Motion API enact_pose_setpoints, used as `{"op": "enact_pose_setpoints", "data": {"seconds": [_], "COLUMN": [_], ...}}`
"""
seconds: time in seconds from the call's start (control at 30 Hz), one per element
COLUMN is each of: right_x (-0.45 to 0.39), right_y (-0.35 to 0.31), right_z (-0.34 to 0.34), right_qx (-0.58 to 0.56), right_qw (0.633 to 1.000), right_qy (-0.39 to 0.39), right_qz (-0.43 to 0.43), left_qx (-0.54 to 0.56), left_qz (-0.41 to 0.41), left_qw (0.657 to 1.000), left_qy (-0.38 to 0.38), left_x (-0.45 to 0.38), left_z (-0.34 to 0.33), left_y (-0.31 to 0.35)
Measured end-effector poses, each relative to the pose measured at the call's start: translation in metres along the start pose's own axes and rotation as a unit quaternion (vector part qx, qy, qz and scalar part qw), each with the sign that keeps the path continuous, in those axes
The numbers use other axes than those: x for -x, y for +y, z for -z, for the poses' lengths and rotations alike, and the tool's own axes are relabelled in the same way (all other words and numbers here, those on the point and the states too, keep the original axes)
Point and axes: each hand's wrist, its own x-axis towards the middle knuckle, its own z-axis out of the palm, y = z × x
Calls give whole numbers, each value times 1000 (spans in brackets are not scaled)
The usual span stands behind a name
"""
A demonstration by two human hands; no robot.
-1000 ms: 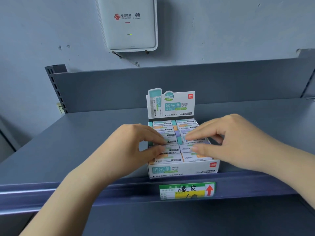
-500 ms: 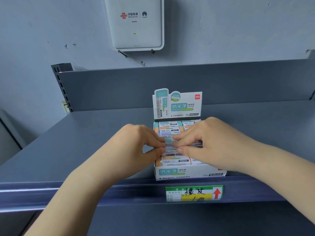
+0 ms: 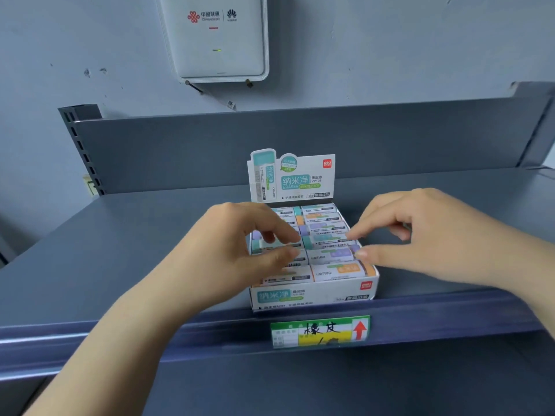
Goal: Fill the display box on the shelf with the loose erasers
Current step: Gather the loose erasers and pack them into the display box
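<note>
A white display box [image 3: 312,297] stands at the front of the grey shelf [image 3: 120,250], its printed header card upright at the back. Several wrapped erasers [image 3: 327,238] in two columns fill it, with teal, orange and purple ends. My left hand [image 3: 240,250] hovers over the left column, thumb and fingers apart, touching the erasers there. My right hand [image 3: 420,232] is at the box's right side, its fingertips on the right ends of two erasers. Neither hand holds an eraser.
A green and yellow price tag [image 3: 319,331] with a red arrow sits on the shelf's front rail below the box. The shelf's back panel [image 3: 210,151] rises behind. A white router box [image 3: 216,37] hangs on the wall above.
Both hands were pinched together over the middle of the box; they have spread apart, the right hand moving to the box's right edge and the left opening over the left column.
</note>
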Motion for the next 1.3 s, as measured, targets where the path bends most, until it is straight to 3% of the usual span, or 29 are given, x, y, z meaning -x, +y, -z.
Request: {"op": "enact_pose_setpoints", "data": {"seconds": [0.17,0.53,0.9,1.1,1.3], "right_x": [3,0,-9,-18,-20], "right_y": [-2,-1,-8,-9,-3], "right_z": [-2,-1,8,11,9], "right_qx": [56,47,44,15,-27], "right_qw": [998,998,993,984,982], "right_qy": [-23,-41,-107,-175,-187], "right_qz": [-6,1,-24,-30,-27], "left_qx": [-54,-87,-110,-109,-92], "left_qz": [-14,40,28,44,58], "left_qw": [992,972,965,948,941], "left_qy": [-110,-214,-239,-297,-320], "left_x": [-18,-40,-52,-64,-70], "left_z": [-13,-12,-16,-14,-15], "left_y": [10,24,30,34,31]}}
